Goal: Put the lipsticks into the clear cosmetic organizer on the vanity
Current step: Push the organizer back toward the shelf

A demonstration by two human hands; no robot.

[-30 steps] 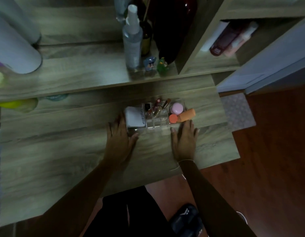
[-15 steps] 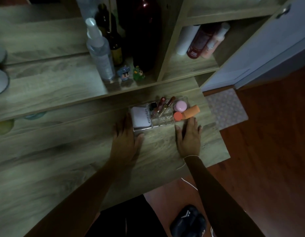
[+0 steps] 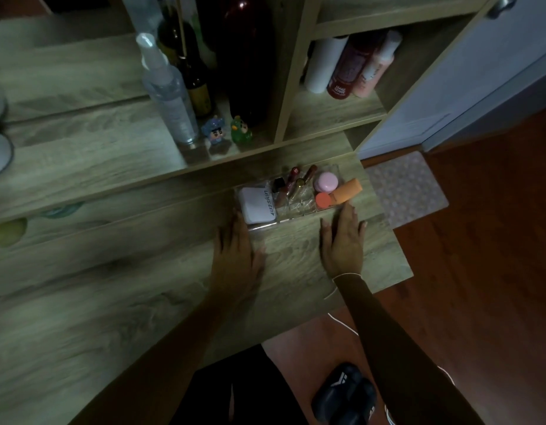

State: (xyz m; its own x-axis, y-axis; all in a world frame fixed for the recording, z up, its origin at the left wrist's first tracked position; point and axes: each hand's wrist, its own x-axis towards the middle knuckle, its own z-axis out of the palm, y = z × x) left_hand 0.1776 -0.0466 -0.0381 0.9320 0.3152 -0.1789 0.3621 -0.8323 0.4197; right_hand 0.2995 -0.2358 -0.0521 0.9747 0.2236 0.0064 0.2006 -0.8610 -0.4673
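A home, likely a bedroom corner, dimly lit. A wood-grain vanity with a raised back shelf carries a spray bottle, dark bottles and two small figurines. A side cubby holds toiletry bottles. Near the vanity's right edge sits a makeup organizer. Beyond that edge lie a red-brown wooden floor, a mat and slippers.
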